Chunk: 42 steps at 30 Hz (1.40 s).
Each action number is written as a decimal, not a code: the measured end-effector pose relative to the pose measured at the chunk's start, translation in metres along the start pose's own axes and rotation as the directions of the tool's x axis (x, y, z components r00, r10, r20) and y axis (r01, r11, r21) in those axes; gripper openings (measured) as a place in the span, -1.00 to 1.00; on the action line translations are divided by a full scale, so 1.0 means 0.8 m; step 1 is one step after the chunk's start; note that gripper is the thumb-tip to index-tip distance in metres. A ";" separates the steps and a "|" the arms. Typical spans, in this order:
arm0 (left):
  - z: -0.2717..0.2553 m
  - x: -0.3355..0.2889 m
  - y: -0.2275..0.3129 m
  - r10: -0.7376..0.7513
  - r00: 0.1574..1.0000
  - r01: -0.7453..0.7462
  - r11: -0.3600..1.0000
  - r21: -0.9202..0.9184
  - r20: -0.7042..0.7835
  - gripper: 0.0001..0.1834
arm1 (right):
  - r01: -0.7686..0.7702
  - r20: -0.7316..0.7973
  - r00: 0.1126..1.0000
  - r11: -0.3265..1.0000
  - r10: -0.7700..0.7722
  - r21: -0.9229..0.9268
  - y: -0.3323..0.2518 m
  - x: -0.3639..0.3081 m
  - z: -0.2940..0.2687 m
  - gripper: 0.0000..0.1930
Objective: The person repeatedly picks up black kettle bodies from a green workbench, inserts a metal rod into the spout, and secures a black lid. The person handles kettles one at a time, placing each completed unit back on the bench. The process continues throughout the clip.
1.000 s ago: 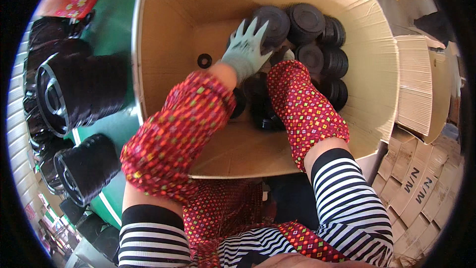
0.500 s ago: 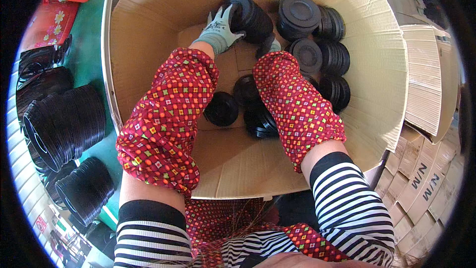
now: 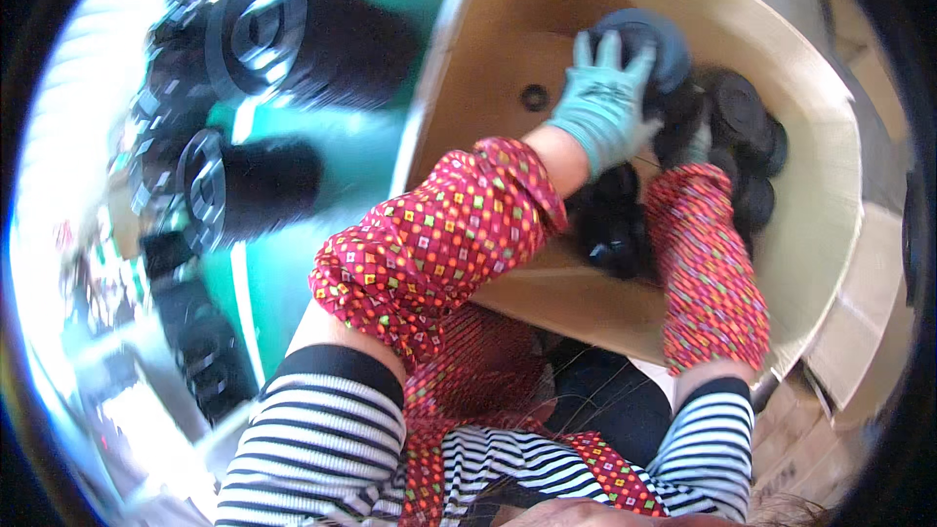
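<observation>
My left hand, in a light green glove, presses its spread fingers round the side of a stack of black round discs inside a large cardboard box. My right hand is at the right of that stack, low against it. Its fingers are hidden and smeared by motion. More stacks of black discs stand along the box's right side. Several black discs lie between my forearms. A small black ring is on the cardboard left of my left hand.
To the left is a green table with large stacks of black discs and a smaller stack, blurred. Cardboard flaps and brown cartons are at the lower right, outside the box.
The view has swung, so the box appears tilted and farther right. Both hands stay at the disc stack. The small ring on the cardboard now shows left of my left hand.
</observation>
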State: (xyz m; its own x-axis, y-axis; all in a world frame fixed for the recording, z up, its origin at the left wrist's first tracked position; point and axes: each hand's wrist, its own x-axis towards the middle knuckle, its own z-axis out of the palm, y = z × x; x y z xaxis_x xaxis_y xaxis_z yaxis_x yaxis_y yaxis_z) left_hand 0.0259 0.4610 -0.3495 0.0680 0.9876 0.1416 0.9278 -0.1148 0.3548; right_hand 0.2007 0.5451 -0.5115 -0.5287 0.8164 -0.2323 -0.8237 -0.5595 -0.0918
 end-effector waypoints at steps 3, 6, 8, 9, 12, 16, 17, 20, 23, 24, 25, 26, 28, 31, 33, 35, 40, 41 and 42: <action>-0.130 -0.088 0.037 -0.017 0.993 0.015 1.000 -0.016 -0.116 -0.02 | -0.149 0.003 0.988 0.944 0.157 -0.295 0.053 -0.057 0.135 -0.42; -0.245 -0.181 0.055 0.049 0.982 -0.047 0.999 0.017 -0.184 -0.04 | -0.351 0.501 0.787 0.929 0.361 -0.117 0.114 -0.131 0.179 -0.38; -0.304 -0.244 0.058 0.017 0.986 -0.004 0.997 0.076 -0.164 -0.05 | -0.294 -0.266 0.943 0.877 0.200 -0.381 0.180 -0.205 0.283 -0.41; -0.333 -0.266 0.059 0.012 0.991 0.001 0.995 0.098 -0.132 -0.06 | -0.336 -0.272 0.931 0.867 0.245 -0.369 0.202 -0.221 0.295 -0.43; -0.377 -0.362 0.047 -0.121 0.989 0.133 0.978 0.158 -0.084 -0.01 | -0.508 -0.345 0.847 0.807 0.404 -0.302 0.289 -0.268 0.325 -0.44; -0.393 -0.464 0.034 -0.295 0.952 0.305 0.921 0.244 -0.076 0.02 | -0.232 -0.111 0.941 0.373 0.319 -0.898 0.418 -0.242 0.171 -0.39; -0.393 -0.484 0.027 -0.294 0.953 0.304 0.916 0.263 -0.075 0.02 | -0.036 -0.030 0.965 0.022 0.259 -0.999 0.439 -0.239 0.161 -0.41; -0.385 -0.526 0.002 -0.317 0.942 0.335 0.896 0.290 -0.107 0.02 | 0.279 0.138 0.950 -0.563 0.280 -0.778 0.474 -0.219 0.126 -0.48; -0.379 -0.539 -0.017 -0.287 0.952 0.305 0.902 0.305 -0.104 0.02 | 0.401 0.248 0.915 -0.663 0.317 -0.632 0.488 -0.176 0.075 -0.55; -0.364 -0.534 -0.028 -0.206 0.972 0.231 0.917 0.325 -0.110 0.01 | 0.422 0.304 0.906 -0.683 0.295 -0.596 0.481 -0.153 0.058 -0.58; -0.355 -0.558 -0.022 -0.264 0.961 0.275 0.904 0.326 -0.078 0.01 | 0.460 0.309 0.888 -0.684 0.341 -0.566 0.488 -0.193 0.100 -0.57; -0.349 -0.576 -0.016 -0.300 0.953 0.298 0.898 0.323 -0.046 0.01 | 0.491 0.323 0.871 -0.692 0.371 -0.530 0.483 -0.234 0.164 -0.57; -0.349 -0.573 -0.019 -0.235 0.968 0.249 0.941 0.231 -0.087 0.02 | 0.527 0.350 0.848 -0.699 0.397 -0.484 0.457 -0.266 0.253 -0.55; -0.368 -0.557 -0.029 -0.209 0.969 0.219 0.973 0.068 -0.131 0.07 | 0.513 0.347 0.858 -0.673 0.379 -0.532 0.421 -0.263 0.283 -0.56; -0.414 -0.569 -0.055 -0.206 0.919 0.221 0.975 0.006 -0.335 0.09 | 0.460 0.358 0.888 -0.589 0.289 -0.664 0.394 -0.277 0.289 -0.62; -0.459 -0.589 -0.136 -0.273 0.816 0.335 0.942 0.032 -0.510 0.08 | 0.432 0.338 0.901 -0.496 0.272 -0.753 0.354 -0.287 0.272 -0.67; -0.549 -0.672 -0.376 -0.584 0.349 0.887 0.459 0.057 -0.733 0.07 | 0.035 -0.038 0.972 -0.306 0.230 -0.951 0.311 -0.386 0.349 -0.56; -0.565 -0.694 -0.410 -0.676 0.261 0.936 0.351 0.011 -0.689 0.06 | 0.022 -0.043 0.977 -0.304 0.207 -0.952 0.305 -0.401 0.355 -0.55; -0.573 -0.698 -0.440 -0.760 0.183 0.967 0.255 -0.027 -0.624 0.05 | -0.004 -0.055 0.986 -0.309 0.158 -0.951 0.296 -0.417 0.357 -0.55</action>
State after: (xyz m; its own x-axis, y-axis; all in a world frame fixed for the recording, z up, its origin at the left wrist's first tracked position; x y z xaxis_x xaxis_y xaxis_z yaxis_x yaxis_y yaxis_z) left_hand -0.5071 -0.0994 -0.1298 -0.9212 0.2011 0.3331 0.2924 0.9225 0.2519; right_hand 0.1234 0.1813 -0.1793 -0.6403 0.7084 -0.2970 0.4511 0.0339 -0.8918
